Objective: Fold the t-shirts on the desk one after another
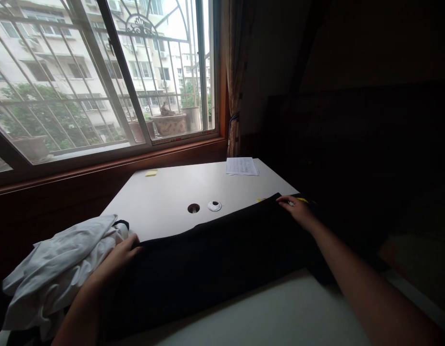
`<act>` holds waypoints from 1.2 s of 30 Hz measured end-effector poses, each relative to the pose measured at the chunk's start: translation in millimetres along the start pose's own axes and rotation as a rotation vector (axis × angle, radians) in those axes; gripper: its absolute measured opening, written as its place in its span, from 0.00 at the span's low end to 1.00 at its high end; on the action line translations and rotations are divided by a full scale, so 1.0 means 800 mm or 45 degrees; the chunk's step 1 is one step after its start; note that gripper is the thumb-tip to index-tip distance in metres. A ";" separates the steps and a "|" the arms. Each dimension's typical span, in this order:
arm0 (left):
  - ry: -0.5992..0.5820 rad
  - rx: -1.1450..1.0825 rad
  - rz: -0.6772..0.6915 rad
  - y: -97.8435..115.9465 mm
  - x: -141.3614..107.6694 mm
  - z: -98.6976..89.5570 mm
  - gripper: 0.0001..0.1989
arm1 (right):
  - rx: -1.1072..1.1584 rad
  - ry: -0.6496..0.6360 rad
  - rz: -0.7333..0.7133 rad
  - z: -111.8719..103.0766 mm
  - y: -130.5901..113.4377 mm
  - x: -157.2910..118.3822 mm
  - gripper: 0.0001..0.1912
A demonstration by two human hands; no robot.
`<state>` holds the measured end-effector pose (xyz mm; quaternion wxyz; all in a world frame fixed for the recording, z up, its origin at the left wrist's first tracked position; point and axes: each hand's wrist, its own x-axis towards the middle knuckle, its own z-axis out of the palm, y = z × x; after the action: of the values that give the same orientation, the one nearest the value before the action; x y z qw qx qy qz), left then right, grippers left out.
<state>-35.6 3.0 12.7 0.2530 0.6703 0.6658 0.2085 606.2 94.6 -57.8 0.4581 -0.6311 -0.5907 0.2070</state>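
Note:
A pair of what looks like black trousers (208, 269) lies stretched lengthwise across the white table (171, 192), its far edge running from one hand to the other. My left hand (126, 250) is closed on the left corner of the cloth, close beside a heap of white clothing (63, 259). At the other end, my right hand (296, 209) pinches the upper right corner between thumb and fingers. Deep shade hides the folds and seams of the dark cloth.
Printed sheets (242, 166) lie at the table's far edge, and a yellow note pad (151, 173) at its far left. A cable hole (194, 208) sits beside a white round cap (214, 206). Beyond stand a barred window (135, 72) and a curtain (235, 96).

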 end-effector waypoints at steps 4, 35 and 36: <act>-0.027 0.023 -0.015 -0.003 0.003 0.002 0.16 | -0.025 0.023 -0.060 0.012 -0.002 0.004 0.13; -0.072 0.828 0.550 0.012 0.008 0.087 0.29 | -0.973 -0.315 -0.581 0.096 -0.093 -0.049 0.24; -0.056 0.826 0.577 0.024 0.006 0.099 0.30 | -0.939 -0.405 -0.630 0.111 -0.107 -0.060 0.26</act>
<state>28.6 2.8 -38.2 -0.0101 0.8496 0.5268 0.0233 476.7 69.2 -45.1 0.1427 -0.5524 -0.8204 -0.0381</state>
